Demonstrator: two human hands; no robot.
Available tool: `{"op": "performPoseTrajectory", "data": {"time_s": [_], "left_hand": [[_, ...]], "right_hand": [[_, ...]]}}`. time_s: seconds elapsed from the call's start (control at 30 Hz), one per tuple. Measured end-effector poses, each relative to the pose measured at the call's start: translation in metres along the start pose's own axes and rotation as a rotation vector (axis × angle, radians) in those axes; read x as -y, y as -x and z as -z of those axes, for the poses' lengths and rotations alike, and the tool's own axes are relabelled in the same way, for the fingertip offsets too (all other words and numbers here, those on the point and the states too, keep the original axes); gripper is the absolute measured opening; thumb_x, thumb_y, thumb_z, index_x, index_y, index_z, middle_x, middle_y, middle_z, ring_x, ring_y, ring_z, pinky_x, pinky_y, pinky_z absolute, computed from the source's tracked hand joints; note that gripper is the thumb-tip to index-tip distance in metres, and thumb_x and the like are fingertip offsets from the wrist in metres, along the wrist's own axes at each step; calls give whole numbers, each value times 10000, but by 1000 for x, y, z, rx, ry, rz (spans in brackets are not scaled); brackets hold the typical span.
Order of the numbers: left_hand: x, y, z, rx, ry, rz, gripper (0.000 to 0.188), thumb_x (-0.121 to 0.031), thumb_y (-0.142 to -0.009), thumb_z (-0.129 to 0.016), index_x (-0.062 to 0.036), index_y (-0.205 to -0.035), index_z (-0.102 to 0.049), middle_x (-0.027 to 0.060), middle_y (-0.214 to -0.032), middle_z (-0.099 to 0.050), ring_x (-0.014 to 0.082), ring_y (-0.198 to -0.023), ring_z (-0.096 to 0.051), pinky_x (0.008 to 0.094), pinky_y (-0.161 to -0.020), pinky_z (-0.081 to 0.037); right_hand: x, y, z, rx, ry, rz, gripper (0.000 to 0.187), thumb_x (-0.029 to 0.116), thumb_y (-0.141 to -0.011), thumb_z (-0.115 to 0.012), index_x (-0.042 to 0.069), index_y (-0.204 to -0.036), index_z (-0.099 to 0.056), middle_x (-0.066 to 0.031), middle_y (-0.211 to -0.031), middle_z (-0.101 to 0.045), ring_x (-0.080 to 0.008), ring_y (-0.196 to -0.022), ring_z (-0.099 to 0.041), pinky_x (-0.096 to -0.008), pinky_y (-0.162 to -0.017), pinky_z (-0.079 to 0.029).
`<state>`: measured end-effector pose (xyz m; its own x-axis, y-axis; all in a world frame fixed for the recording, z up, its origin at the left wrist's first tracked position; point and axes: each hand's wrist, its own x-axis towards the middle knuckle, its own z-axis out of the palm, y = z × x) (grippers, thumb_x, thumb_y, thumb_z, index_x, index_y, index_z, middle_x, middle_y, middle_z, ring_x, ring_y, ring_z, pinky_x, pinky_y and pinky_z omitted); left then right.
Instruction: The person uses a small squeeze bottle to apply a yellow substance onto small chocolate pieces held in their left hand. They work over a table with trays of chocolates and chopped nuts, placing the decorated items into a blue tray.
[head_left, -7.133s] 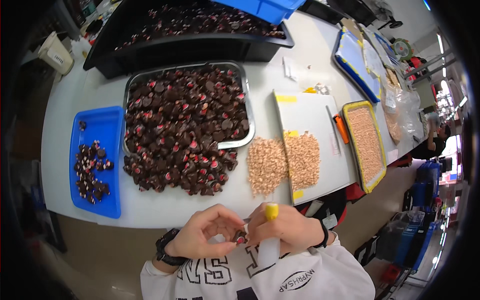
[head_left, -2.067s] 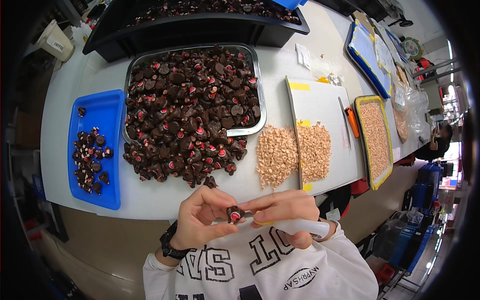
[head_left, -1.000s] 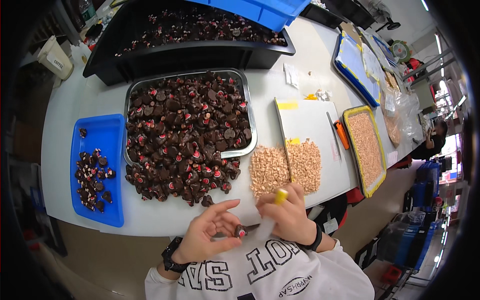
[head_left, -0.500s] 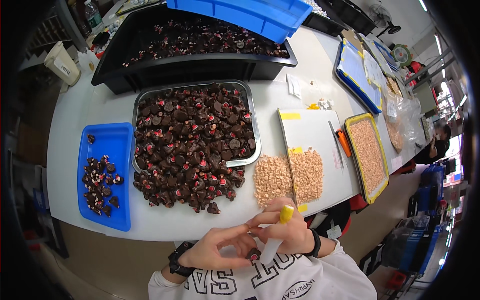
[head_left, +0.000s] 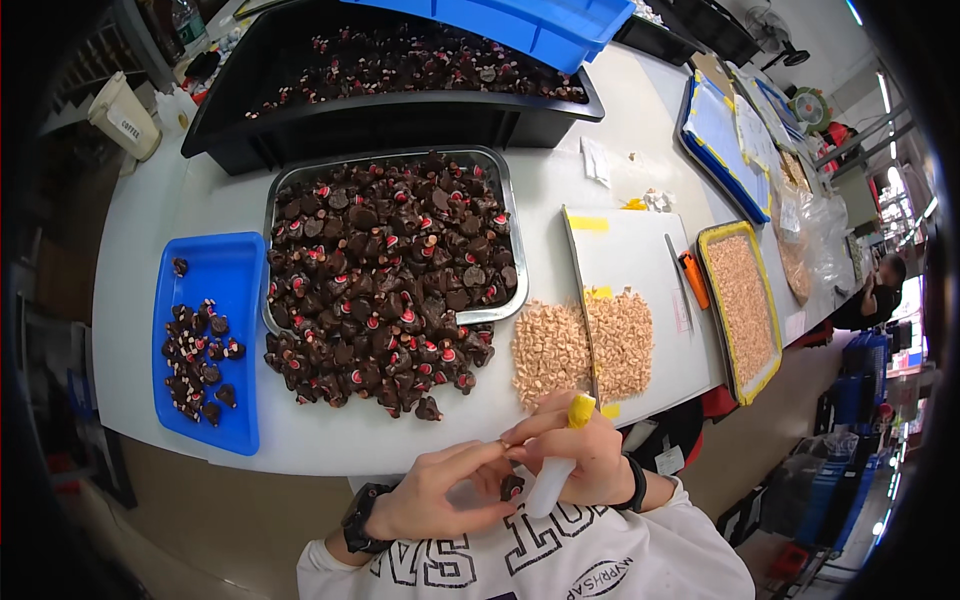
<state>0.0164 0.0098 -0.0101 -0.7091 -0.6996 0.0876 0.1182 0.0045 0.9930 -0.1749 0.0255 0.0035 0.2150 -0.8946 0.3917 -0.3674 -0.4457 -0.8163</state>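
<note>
Close to my body, my left hand (head_left: 437,497) has its fingers curled around a small dark brown figurine piece (head_left: 511,487) with a red and white spot. My right hand (head_left: 585,455) grips a whitish squeeze tube (head_left: 548,488) with a yellow end (head_left: 581,410), its pale part pointing down. The fingertips of both hands meet; a tiny beige bit (head_left: 506,446) seems to be between them, too small to make out. Just beyond my hands, small beige pieces (head_left: 550,352) lie heaped on the table and across a white board (head_left: 640,245). Many similar brown pieces (head_left: 390,270) fill a metal tray (head_left: 518,245) and spill over its near edge.
At the left lies a blue tray (head_left: 213,275) with several brown pieces. A black bin (head_left: 350,132) stands behind, a blue crate (head_left: 520,35) over its edge. An orange-handled cutter (head_left: 692,280) and a slim metal tool (head_left: 678,265) lie beside a yellow-edged tray (head_left: 748,388) of beige bits.
The fingers of my left hand have closed in a little around the brown piece, which has tilted. The tube in my right hand has turned slightly. My view has shifted a little.
</note>
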Motion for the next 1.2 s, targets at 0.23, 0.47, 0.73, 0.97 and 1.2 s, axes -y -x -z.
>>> {"op": "performPoseTrajectory", "data": {"time_s": [0.23, 0.47, 0.73, 0.97, 1.2], "left_hand": [[-2, -2, 2, -3, -58, 34, 467, 4, -710, -702, 44, -1134, -510, 106, -980, -565, 119, -780, -583, 241, -698, -498], [18, 2, -6, -404, 185, -114, 370, 128, -675, -677, 27, -1003, -537, 125, -1047, -497, 175, -918, -571, 273, -788, -501], [15, -2, -8, -457, -243, -288, 336, 91, -634, -705, -19, -917, -562, 139, -951, -579, 200, -805, -606, 261, -677, -502], [15, -1, -13, -499, -366, -339, 343, 100, -623, -697, -21, -914, -562, 142, -941, -587, 215, -770, -613, 277, -621, -516], [11, -3, -9, -427, -514, -432, 343, 104, -622, -693, -14, -915, -559, 149, -943, -582, 255, -769, -614, 292, -620, -530]], "right_hand": [[3, -1, 8, 17, 70, 146, 247, 11, -652, -741, 94, -698, -513, -66, -846, -658, -204, -712, -530, -342, -689, -454], [7, -1, -4, -102, -242, 117, 238, -48, -683, -695, 89, -752, -513, -89, -823, -650, -205, -719, -563, -350, -712, -479], [1, -3, -8, 0, -245, 85, 121, -34, -677, -681, 46, -659, -591, -71, -818, -648, -215, -711, -576, -335, -690, -489], [3, -5, -7, 28, -114, 127, 312, -9, -671, -736, 112, -778, -469, -84, -782, -660, -176, -697, -570, -333, -695, -482], [0, -1, -11, -13, -155, 92, 317, -23, -674, -705, 87, -865, -478, -70, -750, -632, -193, -675, -573, -334, -662, -476]]}}
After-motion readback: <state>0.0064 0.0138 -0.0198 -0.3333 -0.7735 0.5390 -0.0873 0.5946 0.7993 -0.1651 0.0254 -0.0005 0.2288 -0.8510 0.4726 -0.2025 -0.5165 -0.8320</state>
